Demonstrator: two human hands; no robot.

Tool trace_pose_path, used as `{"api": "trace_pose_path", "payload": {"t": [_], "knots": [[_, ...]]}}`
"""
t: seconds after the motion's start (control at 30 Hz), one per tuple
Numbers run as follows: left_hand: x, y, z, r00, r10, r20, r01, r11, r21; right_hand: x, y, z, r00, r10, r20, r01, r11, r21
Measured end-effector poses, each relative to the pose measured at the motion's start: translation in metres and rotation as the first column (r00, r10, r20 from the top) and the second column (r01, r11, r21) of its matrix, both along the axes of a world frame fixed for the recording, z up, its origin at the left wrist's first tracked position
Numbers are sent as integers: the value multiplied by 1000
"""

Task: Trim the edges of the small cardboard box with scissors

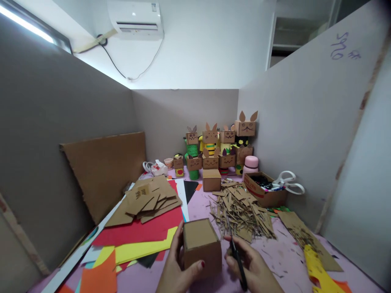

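Note:
A small brown cardboard box (203,248) stands at the front centre of the purple table, its top panel slightly sunk within the edges. My left hand (180,260) grips it from the left, fingers along the side and thumb across the front face. Just right of the box, my right hand (249,262) is closed around a black-handled tool (236,258) with a thin blade pointing up and away. The blade is apart from the box. Behind it, a smaller closed cardboard box (211,180) sits before a group of cardboard animal figures (210,159).
Cardboard scraps (241,207) are heaped right of centre. Cardboard sheets (149,199) lie on coloured paper (137,228) at left. An open box (270,197) holds white-handled scissors (288,182), beside a pink bottle (251,164). A large cardboard panel (106,171) leans on the left partition.

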State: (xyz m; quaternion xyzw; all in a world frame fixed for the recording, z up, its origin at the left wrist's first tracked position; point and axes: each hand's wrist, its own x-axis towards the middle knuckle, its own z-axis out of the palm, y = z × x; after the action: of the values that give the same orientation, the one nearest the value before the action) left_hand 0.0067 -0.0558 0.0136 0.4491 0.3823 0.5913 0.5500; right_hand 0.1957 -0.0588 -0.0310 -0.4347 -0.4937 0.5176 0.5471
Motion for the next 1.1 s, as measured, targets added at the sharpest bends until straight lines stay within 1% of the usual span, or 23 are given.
{"api": "trace_pose_path", "payload": {"t": [0.07,0.17,0.2,0.23,0.3,0.37,0.47,0.53,0.6,0.7,0.8,0.87,0.97,1.03,1.1], "knots": [[-1,0,-3,998,-65,-3,65,997,-30,-1,-1,2,999,32,-7,-32,999,30],[-1,-1,-10,977,-214,14,214,977,-10,-1,-1,5,979,202,-33,-199,978,64],[-1,-1,-13,967,-255,12,254,967,7,-1,-1,5,968,246,-49,-242,968,70],[-1,-2,-15,960,-279,5,279,960,23,0,-1,5,963,261,-64,-256,964,74],[-3,-2,-18,961,-278,-13,278,960,35,1,0,3,970,224,-92,-218,973,70],[-5,-3,-19,970,-243,-12,243,970,17,4,1,1,978,186,-95,-180,981,70],[-7,-4,-16,976,-215,28,216,976,-21,9,1,0,975,219,-30,-216,973,83],[-6,-3,-15,971,-226,81,229,973,-30,11,0,1,971,236,22,-237,968,80],[-4,-2,-16,962,-233,145,239,971,-25,10,-2,2,973,227,46,-230,970,73],[-1,-1,-18,942,-245,228,257,966,-24,6,-4,5,985,169,-19,-167,984,60],[1,-1,-17,929,-278,244,289,957,-10,0,-6,7,987,113,-113,-111,994,20],[2,-3,-15,929,-298,219,303,953,12,-1,-7,10,983,124,-134,-126,992,-6],[-1,-5,-11,940,-316,131,312,949,49,-1,-11,17,958,200,-206,-211,977,-30],[-4,-7,-8,946,-324,18,322,945,48,0,-14,23,927,272,-259,-296,954,-58],[-8,-9,-4,947,-275,-166,287,957,51,0,-18,29,904,330,-271,-366,926,-92]]}}
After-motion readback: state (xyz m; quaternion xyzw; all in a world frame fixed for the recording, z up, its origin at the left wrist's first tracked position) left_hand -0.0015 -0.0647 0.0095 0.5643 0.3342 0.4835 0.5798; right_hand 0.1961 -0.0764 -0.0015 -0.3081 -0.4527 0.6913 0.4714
